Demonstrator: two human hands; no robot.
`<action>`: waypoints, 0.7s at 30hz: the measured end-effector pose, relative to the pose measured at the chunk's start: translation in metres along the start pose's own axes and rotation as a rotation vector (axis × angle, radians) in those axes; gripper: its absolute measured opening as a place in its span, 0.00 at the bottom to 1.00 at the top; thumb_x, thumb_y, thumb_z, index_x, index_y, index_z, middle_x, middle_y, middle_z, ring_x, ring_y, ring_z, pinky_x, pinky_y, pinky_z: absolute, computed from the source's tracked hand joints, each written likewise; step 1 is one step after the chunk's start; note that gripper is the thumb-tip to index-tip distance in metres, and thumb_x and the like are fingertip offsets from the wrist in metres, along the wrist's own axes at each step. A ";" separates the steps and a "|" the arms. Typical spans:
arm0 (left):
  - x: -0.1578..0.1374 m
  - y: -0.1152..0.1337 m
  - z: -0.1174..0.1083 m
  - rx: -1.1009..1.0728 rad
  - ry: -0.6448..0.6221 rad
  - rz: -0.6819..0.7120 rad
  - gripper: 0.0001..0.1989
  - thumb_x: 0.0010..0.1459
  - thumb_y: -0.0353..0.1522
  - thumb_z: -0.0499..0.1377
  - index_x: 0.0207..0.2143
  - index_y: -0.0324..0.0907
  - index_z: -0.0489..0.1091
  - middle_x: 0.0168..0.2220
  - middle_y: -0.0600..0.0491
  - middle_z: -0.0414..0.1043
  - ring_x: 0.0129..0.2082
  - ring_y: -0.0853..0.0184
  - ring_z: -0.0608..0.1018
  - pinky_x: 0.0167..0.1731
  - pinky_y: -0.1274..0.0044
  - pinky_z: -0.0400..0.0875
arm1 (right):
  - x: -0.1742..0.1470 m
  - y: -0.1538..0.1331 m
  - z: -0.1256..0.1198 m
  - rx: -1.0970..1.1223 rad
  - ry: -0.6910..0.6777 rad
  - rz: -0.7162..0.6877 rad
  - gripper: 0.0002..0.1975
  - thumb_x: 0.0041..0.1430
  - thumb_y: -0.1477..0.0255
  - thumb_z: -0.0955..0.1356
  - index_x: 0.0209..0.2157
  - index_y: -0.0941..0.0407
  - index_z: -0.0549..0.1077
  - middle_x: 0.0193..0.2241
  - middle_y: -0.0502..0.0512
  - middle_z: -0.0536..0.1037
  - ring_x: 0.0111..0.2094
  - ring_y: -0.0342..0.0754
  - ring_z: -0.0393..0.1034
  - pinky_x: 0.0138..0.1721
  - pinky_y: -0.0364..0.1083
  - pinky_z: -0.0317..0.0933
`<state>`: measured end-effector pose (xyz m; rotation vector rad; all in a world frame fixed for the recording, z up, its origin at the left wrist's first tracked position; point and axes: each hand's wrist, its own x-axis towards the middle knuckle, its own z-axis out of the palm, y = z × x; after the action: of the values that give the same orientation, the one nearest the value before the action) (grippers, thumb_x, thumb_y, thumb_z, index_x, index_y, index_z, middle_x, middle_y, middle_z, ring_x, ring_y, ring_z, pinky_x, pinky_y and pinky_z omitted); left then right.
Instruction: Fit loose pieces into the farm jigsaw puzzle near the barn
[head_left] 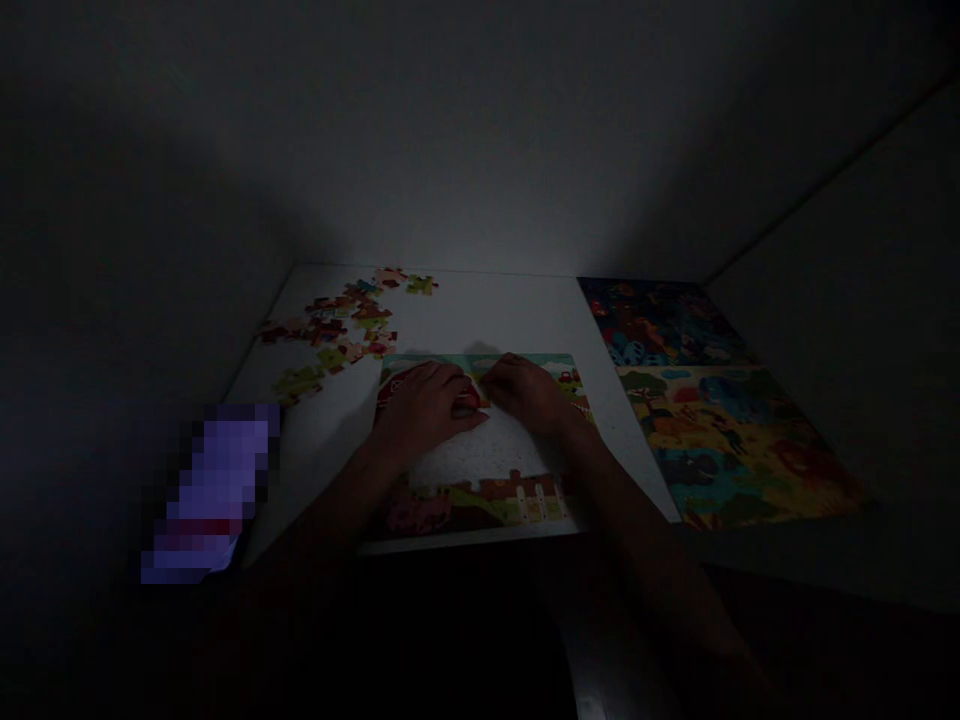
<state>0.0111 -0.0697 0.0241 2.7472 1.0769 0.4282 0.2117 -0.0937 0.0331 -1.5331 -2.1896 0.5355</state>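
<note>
Room: It is very dark. Only the white table (465,310) shows well.
Landmark: A half-done farm puzzle (480,445) lies on the table in front of the person. Its board is like a flat tray that holds the pieces.
In the puzzle tray: Pieces fill the top edge with sky and the bottom edge with a fence and grass. The middle is bare and white.
Left hand: The left hand (424,408) lies flat on the upper left part of the farm puzzle. Its fingers are spread a little and press down on a red piece (465,402) that peeks out beside them.
Right hand: The right hand (525,390) lies on the upper right part of the farm puzzle. Its fingers are bent down on the board. I cannot tell if it holds a piece.
Both hands: Their fingertips come close together near the red piece.
Loose pieces: A heap of loose pieces (345,320) lies on the table, up and to the left of the farm puzzle.
Other puzzle: A finished, colourful animal puzzle (712,410) lies to the right of the farm puzzle.
Blurred thing: A purple blurred patch (214,490) sits to the left of the farm puzzle.
</note>
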 end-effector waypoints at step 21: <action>0.001 -0.021 0.006 -0.114 0.066 0.033 0.14 0.61 0.27 0.54 0.45 0.47 0.75 0.48 0.51 0.74 0.49 0.61 0.72 0.52 0.65 0.67 | 0.000 0.056 -0.011 0.273 0.642 0.510 0.16 0.53 0.65 0.64 0.37 0.59 0.78 0.35 0.59 0.80 0.36 0.51 0.72 0.40 0.49 0.64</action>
<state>0.0001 -0.0538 0.0136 2.6711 0.9911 0.5702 0.2614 -0.0751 0.0125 -1.7907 -1.2029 0.3900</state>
